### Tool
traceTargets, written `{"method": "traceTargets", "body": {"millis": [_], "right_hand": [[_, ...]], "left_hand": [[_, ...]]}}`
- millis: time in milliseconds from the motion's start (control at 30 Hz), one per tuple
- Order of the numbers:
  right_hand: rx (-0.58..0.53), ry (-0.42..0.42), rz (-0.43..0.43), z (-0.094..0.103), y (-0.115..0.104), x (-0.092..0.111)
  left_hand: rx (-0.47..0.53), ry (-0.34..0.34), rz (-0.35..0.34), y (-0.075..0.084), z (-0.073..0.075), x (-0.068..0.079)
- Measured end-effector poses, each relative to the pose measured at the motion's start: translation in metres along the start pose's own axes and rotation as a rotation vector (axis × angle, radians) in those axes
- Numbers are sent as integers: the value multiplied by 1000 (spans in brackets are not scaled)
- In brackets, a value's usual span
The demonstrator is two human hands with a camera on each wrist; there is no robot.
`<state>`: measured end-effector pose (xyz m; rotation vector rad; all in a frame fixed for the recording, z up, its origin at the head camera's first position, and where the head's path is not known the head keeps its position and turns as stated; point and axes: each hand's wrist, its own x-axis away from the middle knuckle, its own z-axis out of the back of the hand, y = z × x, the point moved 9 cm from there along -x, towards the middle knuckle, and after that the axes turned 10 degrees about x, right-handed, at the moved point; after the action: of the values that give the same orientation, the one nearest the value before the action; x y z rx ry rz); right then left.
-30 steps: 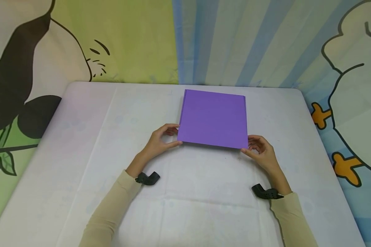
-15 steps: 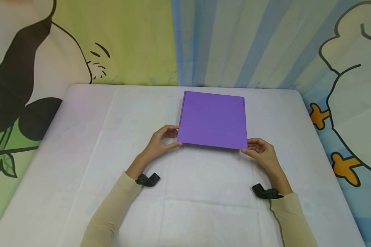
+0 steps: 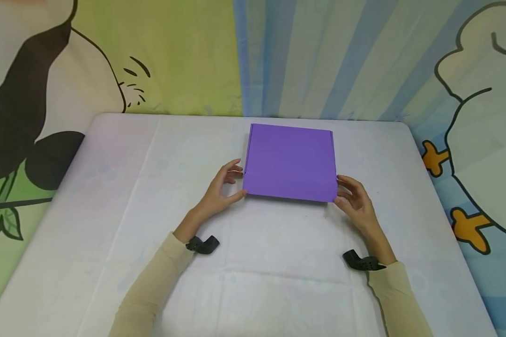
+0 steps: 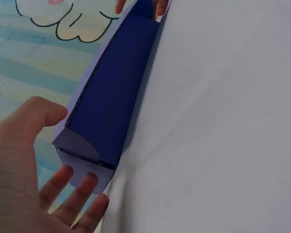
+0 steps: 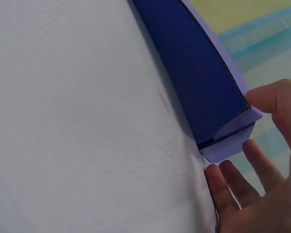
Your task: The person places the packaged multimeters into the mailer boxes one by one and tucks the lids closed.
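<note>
A flat purple cardboard box (image 3: 291,164) lies on the white table toward its far side. My left hand (image 3: 219,189) is at the box's near left corner, fingers spread and thumb tip at the corner. In the left wrist view that thumb (image 4: 51,112) meets the lid's edge, and the fingertips (image 4: 91,178) are at the end wall. My right hand (image 3: 357,203) is at the near right corner, fingers loosely bent along the side. In the right wrist view its thumb (image 5: 269,97) touches the lid's corner. The box's dark blue-looking front (image 5: 184,63) sits below the lid's corrugated edge.
A white cloth with creases covers the table (image 3: 278,299). Behind it hangs a curtain (image 3: 329,56) with yellow and blue stripes and cartoon figures. Each wrist carries a black camera mount, such as the left mount (image 3: 203,245).
The left fingers have spread and slid away from the box's side. The right hand's fingers have moved farther along its side, and its thumb has shifted right. The box has hardly moved.
</note>
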<state>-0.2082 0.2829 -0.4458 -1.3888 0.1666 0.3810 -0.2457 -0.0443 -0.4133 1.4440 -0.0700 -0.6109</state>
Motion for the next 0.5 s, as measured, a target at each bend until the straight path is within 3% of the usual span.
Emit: {"method": "traceTargets", "body": {"millis": [200, 367, 500], "right_hand": [[144, -65, 3, -7, 1, -1], [253, -83, -32, -12, -5, -2], [299, -59, -9, -16, -18, -4]], "left_hand": [[-19, -67, -21, -3, -6, -3], [-71, -51, -1, -27, -6, -5], [-113, -49, 3, -42, -4, -5]]}}
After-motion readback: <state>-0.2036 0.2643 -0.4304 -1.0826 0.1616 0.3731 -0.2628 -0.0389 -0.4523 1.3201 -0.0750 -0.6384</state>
